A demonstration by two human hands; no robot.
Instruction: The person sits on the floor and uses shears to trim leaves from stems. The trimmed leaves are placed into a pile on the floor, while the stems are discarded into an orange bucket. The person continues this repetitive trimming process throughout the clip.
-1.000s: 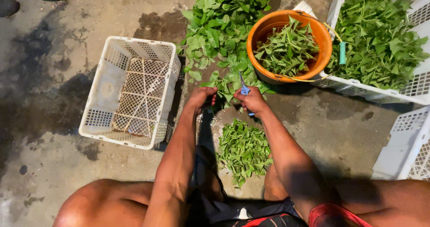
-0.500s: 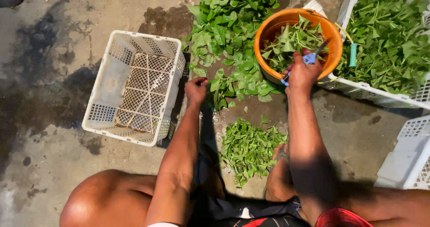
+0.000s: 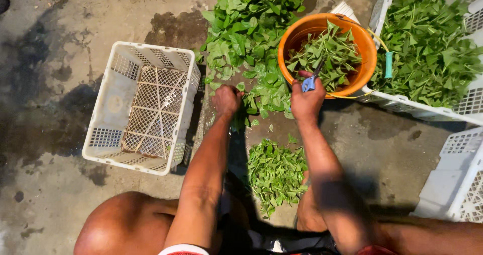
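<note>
My left hand (image 3: 227, 100) is closed around stems at the near edge of a big heap of leafy greens (image 3: 249, 38) on the concrete floor. My right hand (image 3: 307, 101) grips blue-handled scissors (image 3: 311, 80) beside the rim of an orange bucket (image 3: 370, 59) that holds cut green leaves (image 3: 327, 56). A smaller pile of trimmed leaves (image 3: 276, 172) lies on the floor between my legs, below both hands.
An empty white lattice crate (image 3: 143, 106) stands to the left. A white crate (image 3: 465, 106) heaped with greens (image 3: 427, 38) sits at the right behind the bucket. Another white crate (image 3: 455, 179) is at the lower right. My bare knee (image 3: 123, 225) is at bottom left.
My right hand, which had reached to the bucket with the scissors, has pulled back to the bucket's near rim. My left hand has stayed at the heap's edge, gripping stems.
</note>
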